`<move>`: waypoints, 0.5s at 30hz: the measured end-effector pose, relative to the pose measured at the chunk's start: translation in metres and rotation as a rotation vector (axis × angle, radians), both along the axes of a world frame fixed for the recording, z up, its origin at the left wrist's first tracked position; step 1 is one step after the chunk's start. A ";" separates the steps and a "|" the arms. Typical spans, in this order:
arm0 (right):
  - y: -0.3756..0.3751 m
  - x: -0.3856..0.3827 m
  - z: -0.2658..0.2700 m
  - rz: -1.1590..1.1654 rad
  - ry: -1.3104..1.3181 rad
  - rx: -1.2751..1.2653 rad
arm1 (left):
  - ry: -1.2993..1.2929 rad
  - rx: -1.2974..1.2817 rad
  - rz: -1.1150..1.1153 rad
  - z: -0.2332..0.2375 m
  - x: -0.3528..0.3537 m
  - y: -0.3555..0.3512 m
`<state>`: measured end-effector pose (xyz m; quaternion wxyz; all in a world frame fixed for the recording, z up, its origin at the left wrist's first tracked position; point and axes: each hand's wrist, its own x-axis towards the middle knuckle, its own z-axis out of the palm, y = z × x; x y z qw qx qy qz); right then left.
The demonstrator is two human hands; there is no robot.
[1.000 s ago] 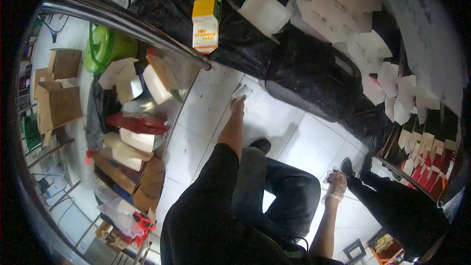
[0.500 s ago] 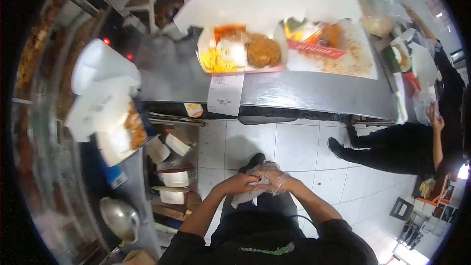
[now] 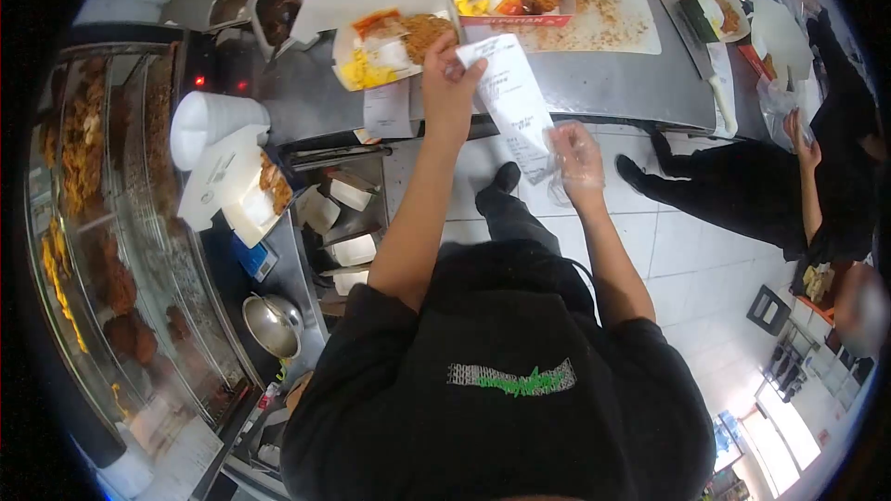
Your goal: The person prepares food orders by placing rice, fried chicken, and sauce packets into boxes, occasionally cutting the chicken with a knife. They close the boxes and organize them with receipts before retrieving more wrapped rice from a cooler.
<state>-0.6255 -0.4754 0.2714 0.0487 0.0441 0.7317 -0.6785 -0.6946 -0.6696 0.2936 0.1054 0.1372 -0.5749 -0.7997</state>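
A long printed receipt (image 3: 512,102) is stretched out between my hands above the front edge of the steel counter. My left hand (image 3: 447,88), which looks bare, pinches its upper left end beside an open food box (image 3: 369,79). That box holds fried chicken, yellow pieces and something white. Near the lower right edge of the receipt, my right hand (image 3: 577,162) is closed on it, with clear plastic film like a glove over the fingers. Another paper slip (image 3: 386,111) hangs over the counter's edge below the food box.
A second filled box (image 3: 515,20) stands beside crumb-covered paper (image 3: 614,5). Left are a white foam cup (image 3: 215,125), another food box (image 3: 223,181), a metal bowl (image 3: 272,325) and a glass display of fried food (image 3: 111,260). A person in black (image 3: 733,190) works at right.
Both hands have risen from in front of my body toward the counter and moved apart. The paper bunched between them is spread out as a receipt. My view has shifted.
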 end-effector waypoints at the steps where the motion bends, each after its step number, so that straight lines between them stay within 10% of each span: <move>1: 0.004 -0.008 -0.007 -0.001 -0.052 0.020 | -0.014 0.117 -0.006 -0.003 -0.005 0.007; 15: 0.008 -0.040 0.015 -0.034 -0.101 -0.125 | -0.017 0.252 -0.197 0.015 -0.012 0.023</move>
